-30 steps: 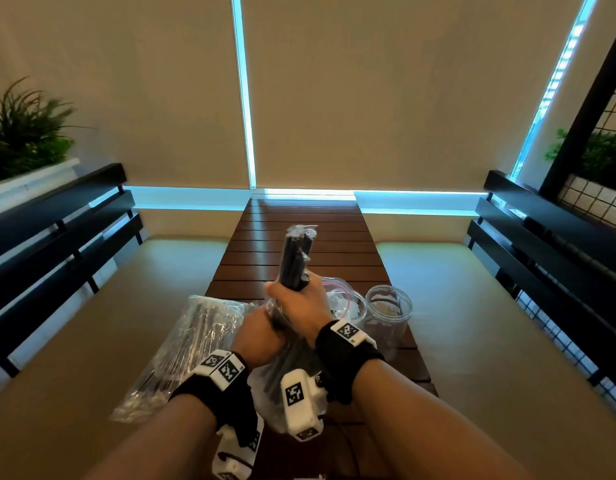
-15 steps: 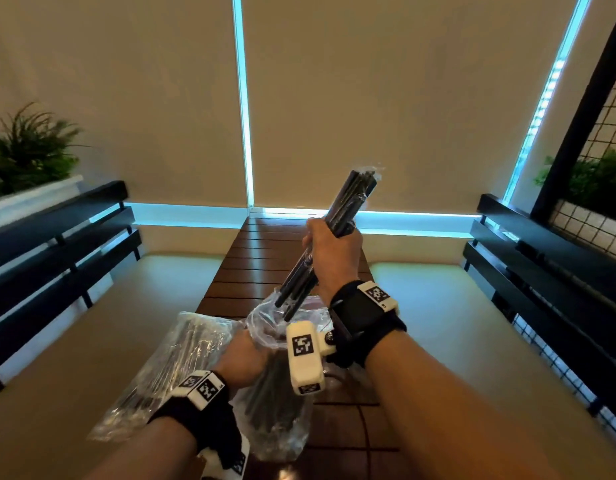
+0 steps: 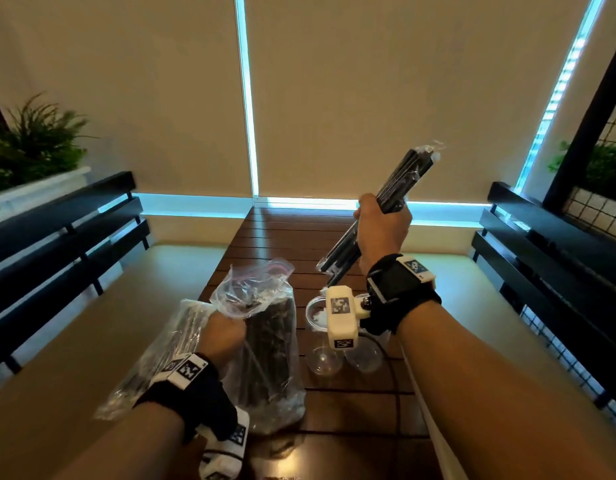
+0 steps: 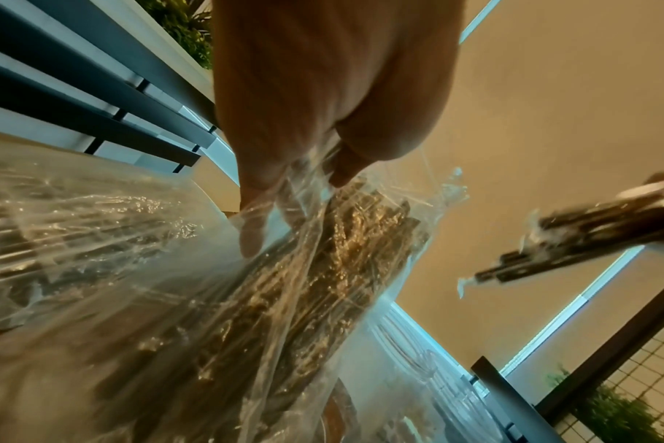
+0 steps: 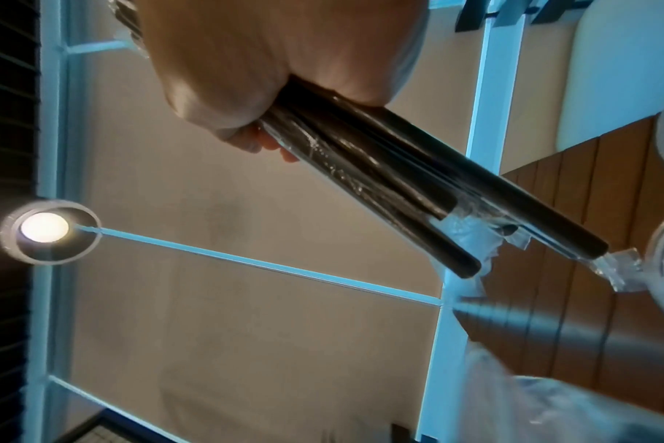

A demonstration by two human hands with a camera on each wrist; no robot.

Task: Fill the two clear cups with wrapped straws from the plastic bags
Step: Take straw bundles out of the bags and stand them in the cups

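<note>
My right hand is raised above the table and grips a bundle of black wrapped straws, tilted up to the right. From the right wrist the same straws stick out below my fist. My left hand grips the neck of an open plastic bag of black straws standing on the wooden table. The left wrist view shows my fingers behind the crinkled film. Two clear cups stand right of the bag, partly hidden by the wrist camera.
A second plastic bag of straws lies left of my left hand. Cushioned benches with black slatted backs run along both sides of the table. Plants sit behind them, and closed blinds fill the far wall.
My right hand has pulled the straw bundle up out of the bag and carried it up and to the right. The left hand keeps holding the bag, and the cups are now uncovered.
</note>
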